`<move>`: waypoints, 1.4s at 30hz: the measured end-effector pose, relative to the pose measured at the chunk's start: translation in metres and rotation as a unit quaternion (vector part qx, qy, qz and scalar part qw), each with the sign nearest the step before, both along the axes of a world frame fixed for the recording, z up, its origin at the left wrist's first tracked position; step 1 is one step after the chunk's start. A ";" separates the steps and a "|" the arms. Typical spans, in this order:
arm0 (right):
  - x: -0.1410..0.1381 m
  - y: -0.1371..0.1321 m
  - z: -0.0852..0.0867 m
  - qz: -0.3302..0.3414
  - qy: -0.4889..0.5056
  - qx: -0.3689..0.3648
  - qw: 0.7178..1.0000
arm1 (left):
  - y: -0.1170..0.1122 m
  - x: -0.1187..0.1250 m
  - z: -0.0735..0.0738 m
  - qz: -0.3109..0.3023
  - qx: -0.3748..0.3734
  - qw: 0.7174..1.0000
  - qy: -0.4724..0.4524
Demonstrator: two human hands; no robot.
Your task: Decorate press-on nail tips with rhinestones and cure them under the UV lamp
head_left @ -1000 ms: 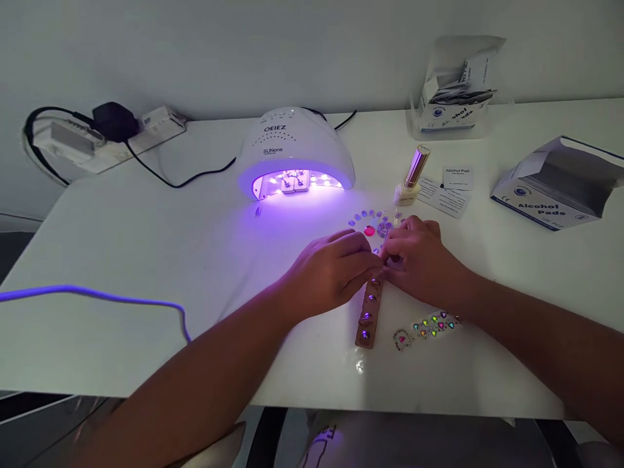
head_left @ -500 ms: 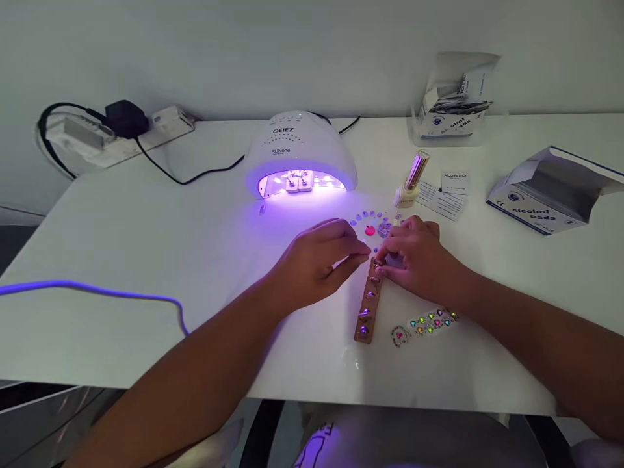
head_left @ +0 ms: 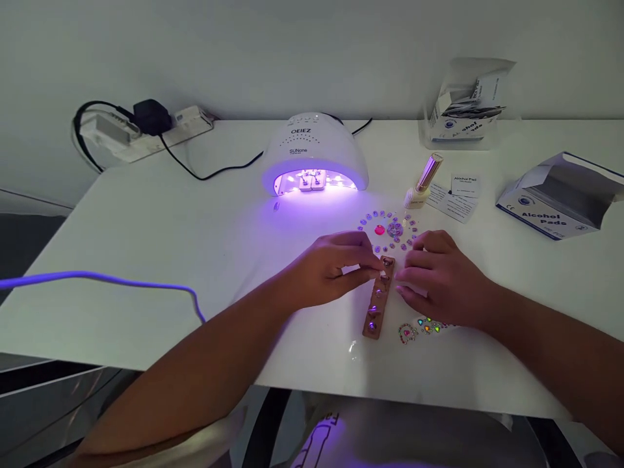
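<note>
A narrow brown strip (head_left: 373, 318) with several small shiny pieces along it lies on the white table. My left hand (head_left: 338, 266) reaches over its upper left edge, thumb and forefinger pinched close together. Anything between those fingertips is too small to make out. Just right of the strip is my right hand (head_left: 443, 276), its fingers bent and the thumb a little apart from the forefinger, with nothing visible in them. Above the hands, small purple gems (head_left: 395, 229) form a ring, with a pink round gem (head_left: 379, 230) among them. Colourful gem stickers (head_left: 407, 333) lie partly under my right hand.
A lit white nail lamp (head_left: 314, 149) stands behind, small pieces inside it. Nail polish bottle (head_left: 423, 185), alcohol pad packets (head_left: 453, 203) and two alcohol pads boxes (head_left: 550, 205) are at right. A power strip (head_left: 166, 136) and purple cable (head_left: 107, 279) are at left.
My right hand has drawn back from the top of the strip, rightward and slightly down. My left fingertips have moved over the strip's edge. The whole view has shifted slightly.
</note>
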State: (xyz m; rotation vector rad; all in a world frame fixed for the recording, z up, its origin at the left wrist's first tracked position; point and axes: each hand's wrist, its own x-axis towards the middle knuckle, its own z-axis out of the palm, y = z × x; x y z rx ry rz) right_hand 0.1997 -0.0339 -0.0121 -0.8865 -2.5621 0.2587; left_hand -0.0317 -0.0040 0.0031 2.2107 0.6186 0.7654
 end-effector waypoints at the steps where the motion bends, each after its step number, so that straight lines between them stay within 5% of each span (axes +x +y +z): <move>1: -0.001 -0.001 -0.001 -0.017 0.005 0.002 1.000 | 0.000 0.001 -0.001 0.000 -0.005 1.000 0.002; 7: -0.015 -0.007 -0.003 -0.097 0.041 -0.039 0.994 | -0.004 0.005 -0.004 -0.003 -0.006 1.000 0.024; 29: -0.031 -0.005 -0.010 -0.148 0.041 -0.068 0.986 | -0.010 0.011 0.000 0.013 0.049 0.991 0.123; 42: -0.031 -0.005 -0.014 -0.151 0.038 -0.076 0.985 | -0.011 0.015 -0.006 0.007 -0.005 1.000 0.015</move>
